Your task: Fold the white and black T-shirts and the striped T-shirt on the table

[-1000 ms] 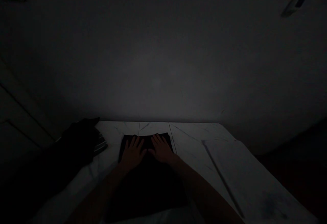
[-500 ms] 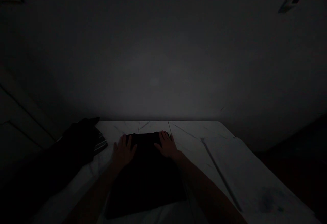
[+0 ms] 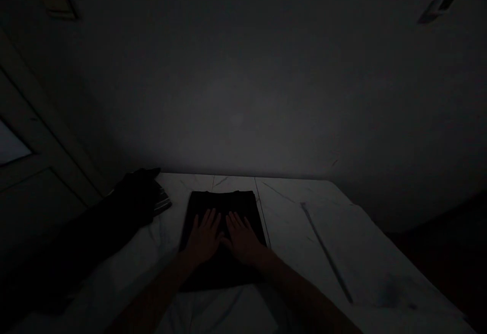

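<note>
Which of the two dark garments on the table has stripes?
The bunched one at the table's left, with a striped edge; the folded one under both hands looks plain.

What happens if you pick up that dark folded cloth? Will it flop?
The dark folded cloth looks soft and thin, so it would probably flop and feel light. Pressed flat under the left hand and right hand, it may slide on the smooth table top.

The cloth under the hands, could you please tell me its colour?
The cloth looks black in the head view.
</note>
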